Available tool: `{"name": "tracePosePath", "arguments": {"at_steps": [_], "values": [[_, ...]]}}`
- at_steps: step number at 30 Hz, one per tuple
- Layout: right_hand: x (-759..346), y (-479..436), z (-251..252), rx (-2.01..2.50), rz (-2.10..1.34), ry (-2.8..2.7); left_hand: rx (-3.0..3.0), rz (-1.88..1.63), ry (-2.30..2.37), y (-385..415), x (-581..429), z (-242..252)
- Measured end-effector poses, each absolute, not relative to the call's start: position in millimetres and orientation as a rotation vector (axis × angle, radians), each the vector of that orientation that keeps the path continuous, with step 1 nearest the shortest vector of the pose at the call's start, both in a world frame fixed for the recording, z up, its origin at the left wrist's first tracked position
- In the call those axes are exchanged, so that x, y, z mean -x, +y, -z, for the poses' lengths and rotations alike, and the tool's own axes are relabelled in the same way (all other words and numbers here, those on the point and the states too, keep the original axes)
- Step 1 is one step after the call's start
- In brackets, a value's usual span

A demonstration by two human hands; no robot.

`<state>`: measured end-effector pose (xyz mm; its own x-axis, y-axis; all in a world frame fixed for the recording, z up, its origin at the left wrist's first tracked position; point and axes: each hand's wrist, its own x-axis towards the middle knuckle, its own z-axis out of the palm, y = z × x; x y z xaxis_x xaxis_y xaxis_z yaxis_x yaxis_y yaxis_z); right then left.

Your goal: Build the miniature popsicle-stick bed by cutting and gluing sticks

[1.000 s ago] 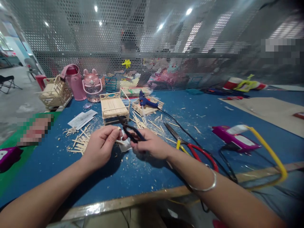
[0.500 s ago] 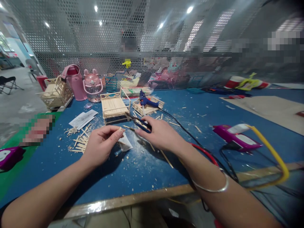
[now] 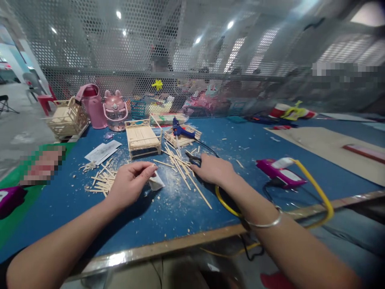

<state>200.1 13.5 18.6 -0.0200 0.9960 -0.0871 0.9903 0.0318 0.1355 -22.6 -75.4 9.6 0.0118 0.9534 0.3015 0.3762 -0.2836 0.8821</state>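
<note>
My left hand (image 3: 130, 180) is closed in a pinch, with a small pale wooden bit showing at the fingertips. Just beneath those fingers lies a white scrap of paper (image 3: 157, 182). My right hand (image 3: 215, 170) is low over the table, closed around a pair of dark-handled pliers (image 3: 194, 159); its palm hides part of them. Loose thin wooden sticks (image 3: 182, 170) lie between the two hands. A heap of short cut sticks (image 3: 102, 180) is left of my left hand. Beyond the hands stands a small bed-like frame made of sticks (image 3: 143, 136).
A blue glue gun (image 3: 182, 130) rests on a stick tray at the back. Pink bottles (image 3: 94, 108) and another stick model (image 3: 67, 118) stand at the back left. A purple device (image 3: 281, 174) with a yellow cable (image 3: 319, 188) is at the right. Perforated metal mesh (image 3: 120, 52) borders the table's back.
My right hand has moved right with the pliers, away from my left hand and lower toward the table. My left hand keeps its pinch. The view has turned slightly right.
</note>
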Motion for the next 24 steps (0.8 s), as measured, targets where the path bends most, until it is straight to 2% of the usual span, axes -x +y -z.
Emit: {"name": "tracePosePath", "arguments": {"at_steps": [8,11,15,24], "values": [[-225,-10,-29,-2.108,-0.212,2.307,-1.846,-1.037,1.279,-77,19,-5],[-248,-32,-31,-2.083,-0.034,2.172,-1.883,-1.028,1.248,-79,19,-5],[-265,-48,-25,-1.992,0.164,2.306,-1.855,-1.092,1.246,-80,19,-5],[-285,-71,-37,-2.109,0.299,2.194,-1.589,-1.23,1.302,-74,23,-6]]}}
